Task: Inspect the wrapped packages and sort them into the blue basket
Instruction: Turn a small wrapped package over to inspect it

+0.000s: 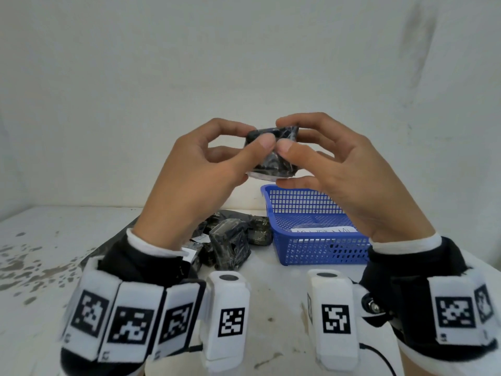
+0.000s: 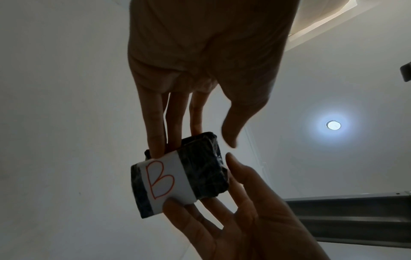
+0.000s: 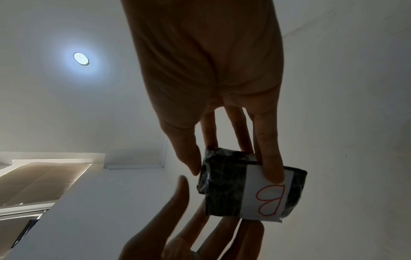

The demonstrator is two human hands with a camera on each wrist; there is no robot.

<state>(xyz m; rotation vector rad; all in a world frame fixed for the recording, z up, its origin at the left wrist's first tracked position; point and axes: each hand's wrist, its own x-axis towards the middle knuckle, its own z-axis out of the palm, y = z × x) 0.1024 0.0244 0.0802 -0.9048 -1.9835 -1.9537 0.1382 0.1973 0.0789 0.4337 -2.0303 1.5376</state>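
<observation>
A small package wrapped in black plastic [image 1: 271, 162] is held up in the air in front of the wall by both hands. My left hand [image 1: 253, 136] pinches its left side between thumb and fingers. On the right side, my right hand [image 1: 284, 134] pinches it the same way. The wrist views show a white label with a red letter B on the package [image 2: 177, 177] [image 3: 224, 190]. Below and to the right stands the blue basket [image 1: 320, 251], which holds a white paper slip [image 1: 325, 230]. A pile of several more black-wrapped packages [image 1: 233, 240] lies left of the basket.
The white table [image 1: 276, 289] has grey stains on its left part and meets a white wall behind. The basket stands near the table's right side, touching the pile. A ceiling lamp [image 2: 333, 125] shows in the wrist views.
</observation>
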